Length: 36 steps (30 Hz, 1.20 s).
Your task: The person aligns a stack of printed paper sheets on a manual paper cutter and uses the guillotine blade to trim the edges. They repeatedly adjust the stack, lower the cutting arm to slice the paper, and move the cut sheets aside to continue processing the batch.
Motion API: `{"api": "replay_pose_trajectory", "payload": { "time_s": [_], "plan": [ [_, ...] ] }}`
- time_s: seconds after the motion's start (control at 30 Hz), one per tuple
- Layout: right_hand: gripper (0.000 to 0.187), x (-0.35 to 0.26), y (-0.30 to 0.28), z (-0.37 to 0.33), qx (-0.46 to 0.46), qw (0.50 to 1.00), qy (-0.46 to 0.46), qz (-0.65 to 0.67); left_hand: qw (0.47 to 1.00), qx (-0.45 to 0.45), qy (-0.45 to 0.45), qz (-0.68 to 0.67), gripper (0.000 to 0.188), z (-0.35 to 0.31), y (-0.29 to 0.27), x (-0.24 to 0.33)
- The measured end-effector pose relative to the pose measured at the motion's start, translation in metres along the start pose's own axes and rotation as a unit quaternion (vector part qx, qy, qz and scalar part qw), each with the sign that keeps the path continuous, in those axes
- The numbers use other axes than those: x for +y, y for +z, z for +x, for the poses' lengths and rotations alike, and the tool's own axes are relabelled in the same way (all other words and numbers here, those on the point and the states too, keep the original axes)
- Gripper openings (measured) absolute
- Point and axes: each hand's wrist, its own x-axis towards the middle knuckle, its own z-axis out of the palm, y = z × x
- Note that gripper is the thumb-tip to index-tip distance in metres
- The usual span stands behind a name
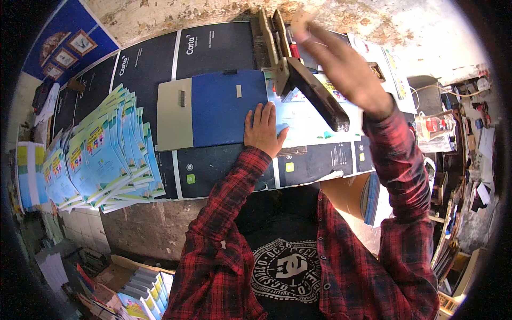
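Observation:
My left hand [261,128] lies flat, fingers stretched out, across the right edge of a blue board [218,112]. Its thumb reaches onto a light-blue printed sheet [304,120] beside the board. Above that sheet stands a lever device [282,72] of wood and metal, its long dark handle [322,104] slanting down toward me. My right hand [346,74] is in the air just right of the device, above the handle and apart from it. Motion blurs its fingers, which look stretched out. A pale smear past the fingertips cannot be made out.
Light-blue printed booklets [106,152] lie fanned in a loose pile on the left, near a banded stack [32,170]. A beige panel [175,114] adjoins the blue board. A cardboard box [114,274] of books stands low left. A red-labelled bottle [434,125] is at right.

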Motion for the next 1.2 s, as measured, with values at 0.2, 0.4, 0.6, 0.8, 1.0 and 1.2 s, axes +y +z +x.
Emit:
{"api": "replay_pose_trajectory", "payload": {
  "time_s": [0.2, 0.4, 0.6, 0.8, 1.0, 1.2],
  "plan": [
    [0.062, -0.057, 0.049, -0.036, -0.141, 0.97, 0.196, 0.036, 0.999, 0.019, -0.001, -0.031, 0.069, -0.003, -0.001, 0.001],
    [0.097, -0.106, 0.132, -0.077, -0.02, 0.914, 0.405, -0.024, 1.0, -0.012, -0.005, -0.021, 0.067, 0.001, -0.007, 0.006],
    [0.087, -0.09, 0.096, -0.067, 0.048, 0.906, 0.371, 0.199, 1.0, -0.017, 0.006, -0.017, 0.072, -0.003, 0.009, -0.001],
    [0.057, 0.018, 0.032, -0.069, -0.035, 0.785, 0.533, 0.314, 1.0, 0.0, 0.01, -0.002, 0.06, 0.003, -0.009, 0.006],
    [0.103, 0.065, 0.107, -0.259, -0.05, 0.778, 0.625, 0.031, 1.0, -0.018, -0.007, 0.024, 0.054, 0.009, -0.006, 0.022],
    [0.105, 0.061, 0.128, -0.25, -0.091, 0.806, 0.584, 0.01, 0.998, -0.016, -0.058, 0.036, 0.05, 0.005, -0.01, 0.017]
  ]
}}
